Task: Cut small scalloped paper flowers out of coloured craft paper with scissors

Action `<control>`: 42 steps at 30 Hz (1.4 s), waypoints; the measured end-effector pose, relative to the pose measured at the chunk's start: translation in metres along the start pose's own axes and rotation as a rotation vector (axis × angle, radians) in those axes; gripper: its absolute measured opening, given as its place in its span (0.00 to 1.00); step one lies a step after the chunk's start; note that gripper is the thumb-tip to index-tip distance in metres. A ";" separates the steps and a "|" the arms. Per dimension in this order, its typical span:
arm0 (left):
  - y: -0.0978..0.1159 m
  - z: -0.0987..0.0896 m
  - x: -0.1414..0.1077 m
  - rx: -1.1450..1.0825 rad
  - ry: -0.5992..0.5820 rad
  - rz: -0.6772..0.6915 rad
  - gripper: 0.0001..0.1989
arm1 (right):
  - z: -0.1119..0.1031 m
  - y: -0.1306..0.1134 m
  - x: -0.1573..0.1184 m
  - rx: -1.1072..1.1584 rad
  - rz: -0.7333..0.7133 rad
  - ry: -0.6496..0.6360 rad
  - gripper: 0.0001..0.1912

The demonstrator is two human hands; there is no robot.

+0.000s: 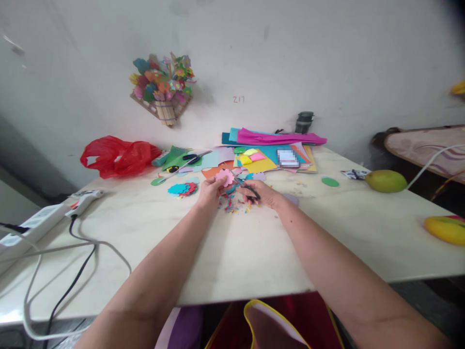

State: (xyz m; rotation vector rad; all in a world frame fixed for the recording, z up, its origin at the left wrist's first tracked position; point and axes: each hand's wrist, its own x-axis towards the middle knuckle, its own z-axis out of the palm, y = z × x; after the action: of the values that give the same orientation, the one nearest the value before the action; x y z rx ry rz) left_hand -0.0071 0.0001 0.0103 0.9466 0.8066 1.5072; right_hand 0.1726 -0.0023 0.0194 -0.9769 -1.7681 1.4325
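Note:
Between the fingers of my left hand (210, 191) is a pink paper flower (225, 178) with a scalloped edge. My right hand (264, 194) grips the dark handles of a pair of scissors (251, 192), their blades pointing toward the flower's right edge. Whether the blades touch the paper I cannot tell. Small coloured paper scraps (234, 206) lie scattered below both hands. Left of my left hand rests a pile of blue and red scalloped paper shapes (181, 189).
Coloured paper sheets (267, 161) spread along the back, with a second pair of scissors (192, 158) on them. A red plastic bag (116, 157) sits back left, a power strip (39, 220) and cables at the left. A green mango (386, 181) lies on the right.

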 end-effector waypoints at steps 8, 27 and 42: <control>-0.002 -0.002 0.001 -0.012 -0.008 0.005 0.12 | 0.000 0.002 0.001 0.014 -0.009 -0.003 0.19; -0.001 -0.002 0.002 -0.055 -0.006 0.018 0.11 | 0.000 0.001 0.002 0.135 0.059 0.008 0.18; 0.000 -0.002 0.000 -0.037 -0.029 0.003 0.12 | -0.003 0.001 -0.001 0.036 -0.003 -0.052 0.17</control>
State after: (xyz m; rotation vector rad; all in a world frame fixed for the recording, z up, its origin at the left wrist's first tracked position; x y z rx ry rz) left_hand -0.0085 0.0003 0.0098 0.9407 0.7543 1.5022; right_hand 0.1756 -0.0012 0.0191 -0.9261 -1.7739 1.4946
